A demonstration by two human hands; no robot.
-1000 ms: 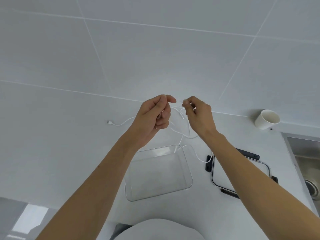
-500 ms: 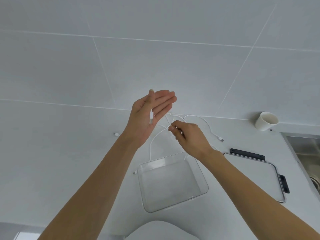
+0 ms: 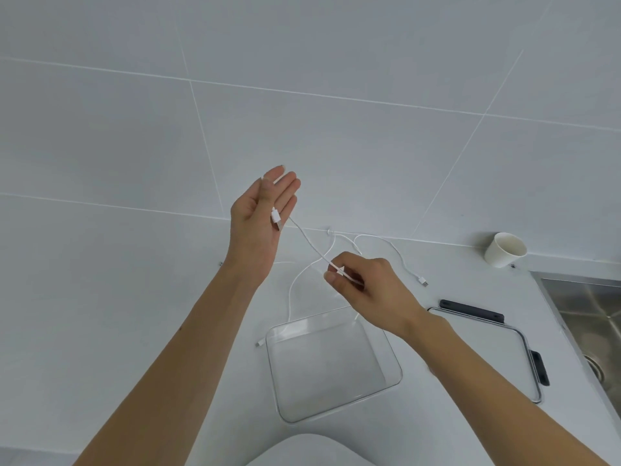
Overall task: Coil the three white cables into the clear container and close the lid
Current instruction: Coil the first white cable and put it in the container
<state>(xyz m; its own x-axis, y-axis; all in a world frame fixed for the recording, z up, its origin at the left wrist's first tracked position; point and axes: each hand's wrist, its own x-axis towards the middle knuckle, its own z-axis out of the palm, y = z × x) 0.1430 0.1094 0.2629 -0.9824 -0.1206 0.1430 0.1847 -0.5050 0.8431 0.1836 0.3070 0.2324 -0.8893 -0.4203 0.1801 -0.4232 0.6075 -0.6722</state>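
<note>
My left hand (image 3: 260, 216) is raised with straight fingers; its thumb pins a white cable (image 3: 307, 240) against them, and the plug hangs at the palm. The cable runs taut down to my right hand (image 3: 369, 287), which pinches it between thumb and fingertips above the far edge of the clear container (image 3: 331, 375). The container stands open on the white counter. Its lid (image 3: 497, 351), with dark clips, lies to the right, partly under my right forearm. A second white cable (image 3: 389, 243) lies behind my right hand. Another strand (image 3: 290, 294) loops down to the container's left corner.
A white paper cup (image 3: 504, 250) lies tipped at the back right of the counter. A steel sink (image 3: 591, 317) takes up the right edge. A tiled wall rises behind the counter. A small plug end (image 3: 220, 264) peeks out beside my left forearm.
My left hand went from curled to straight fingers with the plug held at the palm. My right hand dropped lower and right, drawing the cable taut between the hands.
</note>
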